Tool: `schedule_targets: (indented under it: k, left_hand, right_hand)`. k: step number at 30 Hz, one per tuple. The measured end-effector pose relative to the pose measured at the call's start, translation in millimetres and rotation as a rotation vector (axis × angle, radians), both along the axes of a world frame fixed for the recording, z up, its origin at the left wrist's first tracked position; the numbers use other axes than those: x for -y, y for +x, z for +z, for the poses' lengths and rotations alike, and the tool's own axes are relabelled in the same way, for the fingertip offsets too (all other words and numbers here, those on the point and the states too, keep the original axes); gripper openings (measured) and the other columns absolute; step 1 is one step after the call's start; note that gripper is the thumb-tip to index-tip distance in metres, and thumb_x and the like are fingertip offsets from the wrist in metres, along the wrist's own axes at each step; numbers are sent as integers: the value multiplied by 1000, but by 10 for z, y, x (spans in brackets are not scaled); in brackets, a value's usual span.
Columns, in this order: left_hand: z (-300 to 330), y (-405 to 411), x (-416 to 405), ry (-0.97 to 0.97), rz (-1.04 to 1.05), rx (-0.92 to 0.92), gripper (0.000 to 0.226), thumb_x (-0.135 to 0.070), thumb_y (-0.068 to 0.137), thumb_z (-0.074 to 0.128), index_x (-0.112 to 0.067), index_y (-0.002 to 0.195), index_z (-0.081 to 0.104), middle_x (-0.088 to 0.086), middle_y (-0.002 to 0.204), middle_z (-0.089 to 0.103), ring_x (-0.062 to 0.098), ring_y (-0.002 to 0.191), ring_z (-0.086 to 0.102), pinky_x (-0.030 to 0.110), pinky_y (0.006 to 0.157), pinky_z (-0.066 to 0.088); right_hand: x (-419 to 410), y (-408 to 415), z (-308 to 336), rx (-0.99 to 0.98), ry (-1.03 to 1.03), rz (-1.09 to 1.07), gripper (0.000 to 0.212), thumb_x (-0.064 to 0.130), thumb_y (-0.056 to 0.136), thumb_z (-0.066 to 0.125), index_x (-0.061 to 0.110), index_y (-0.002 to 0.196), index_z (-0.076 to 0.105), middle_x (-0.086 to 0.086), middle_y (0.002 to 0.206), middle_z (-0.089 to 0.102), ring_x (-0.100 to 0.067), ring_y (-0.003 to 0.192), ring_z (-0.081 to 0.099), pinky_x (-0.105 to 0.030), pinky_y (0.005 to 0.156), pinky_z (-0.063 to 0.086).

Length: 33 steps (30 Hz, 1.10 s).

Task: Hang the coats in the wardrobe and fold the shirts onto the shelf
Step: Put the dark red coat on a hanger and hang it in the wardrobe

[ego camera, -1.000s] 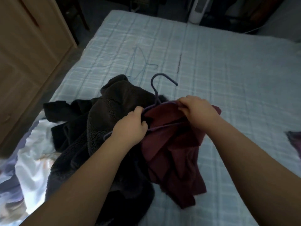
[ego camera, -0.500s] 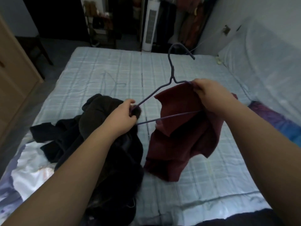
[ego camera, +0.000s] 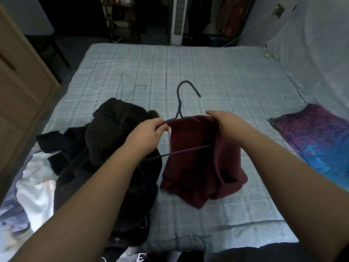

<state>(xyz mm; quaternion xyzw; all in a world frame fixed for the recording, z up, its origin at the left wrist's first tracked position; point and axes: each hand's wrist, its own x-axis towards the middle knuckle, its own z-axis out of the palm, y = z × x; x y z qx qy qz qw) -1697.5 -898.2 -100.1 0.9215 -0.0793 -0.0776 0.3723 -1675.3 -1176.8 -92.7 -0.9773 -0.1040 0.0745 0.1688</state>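
- Head view: our left hand [ego camera: 149,135] pinches the wire hanger [ego camera: 179,108]; our right hand [ego camera: 229,127] grips the maroon garment [ego camera: 200,163] on it.
- We risk the garment sliding off, with only 1 shoulder seated.

Maroon garment [ego camera: 200,157] draped on a thin wire hanger [ego camera: 180,106], beside a dark fleece coat [ego camera: 113,140] heaped on the bed.

Both hands [ego camera: 149,133] [ego camera: 229,125] raised, fingers curled
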Motion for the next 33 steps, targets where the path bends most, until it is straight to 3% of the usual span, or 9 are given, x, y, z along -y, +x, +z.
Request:
schedule_targets:
  k: [4,8,10,15,20,25,28,31,33]
  left_hand:
    - [-276,3,142,48,115,-46,19,-33,100,50,-29,88,65,-8,85,66,16,85,62,42,82,50]
    - [-402,46,314,116,193,-143,21,-31,100,51,-28,84,64,-5,67,61,19,68,60,43,75,53]
    - [-453,33,404,163,190,-187,20,-31,99,53,-27,84,66,-1,67,64,21,68,62,45,75,53]
    - [-596,-32,532,195,171,-266,18,-34,97,56,-26,88,69,-2,68,67,17,70,65,46,76,55]
    - [-666,68,472,170,143,-314,14,-34,96,58,-33,93,72,-6,70,68,13,72,66,41,77,56]
    - [-464,258,422,342,-67,-430,14,-36,95,61,-32,92,74,-5,76,71,14,77,66,37,77,54]
    - [-332,348,447,417,-224,-523,11,-37,95,62,-37,93,73,-9,74,72,9,78,66,29,77,52]
    - [-279,406,511,450,-378,-596,16,-35,98,58,-40,100,73,-15,75,73,-1,76,64,28,80,52]
    - [-252,429,595,462,-497,-620,17,-36,99,56,-44,103,71,-19,77,73,-12,73,60,22,75,46]
  right_hand:
    - [471,196,-271,74,118,-250,28,15,94,45,17,119,57,-18,113,66,-38,104,61,-36,82,41]
    - [761,396,-702,108,245,-394,24,19,98,40,11,113,56,-21,104,66,-40,97,61,-39,78,43]
    - [763,463,-919,38,341,-401,22,18,99,41,11,112,57,-16,101,65,-35,97,61,-33,74,38]
    - [500,536,-1458,-121,478,-312,27,16,102,43,8,124,57,-14,119,64,-31,111,58,-24,83,34]
    - [333,372,-1925,-354,478,-286,41,20,101,50,8,140,50,-9,141,55,-24,130,51,-26,107,32]
    - [505,36,-2063,-349,506,-413,37,11,96,55,11,133,57,-6,132,62,-22,123,57,-32,108,40]
    - [581,-221,-2122,-388,481,-459,38,8,92,57,14,130,59,-4,126,65,-20,119,60,-27,103,41]
    - [592,-423,-2109,-428,472,-425,62,6,85,61,20,143,45,-2,136,59,-20,125,55,-23,103,38]
    - [577,-527,-2062,-406,521,-382,77,4,81,64,25,150,38,5,141,52,-12,126,49,-19,106,33]
